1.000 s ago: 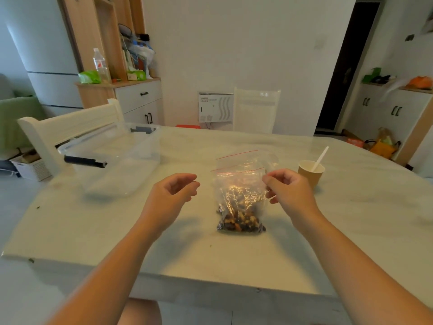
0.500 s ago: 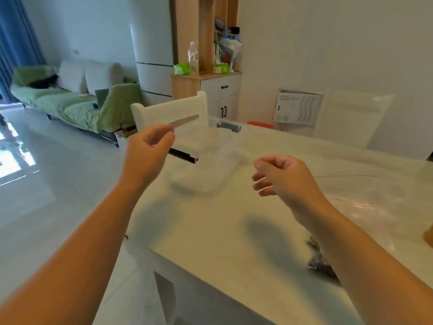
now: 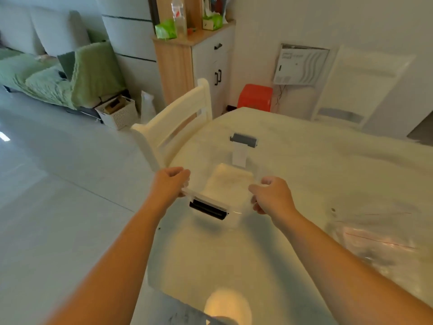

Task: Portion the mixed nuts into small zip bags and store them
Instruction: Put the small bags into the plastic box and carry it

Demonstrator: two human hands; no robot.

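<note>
Clear plastic box (image 3: 225, 184) gripped at near rim by left hand (image 3: 169, 184) and right hand (image 3: 273, 195), fingers curled; nut bag (image 3: 375, 242) lying well right, nearer the right.

left hand (image 3: 169, 184) and right hand (image 3: 273, 195) grip clear storage box (image 3: 225, 186)

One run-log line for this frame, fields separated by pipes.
left hand grips clear plastic storage box near rim | right hand grips opposite side | box on pale table | zip bag right, blurred
</note>
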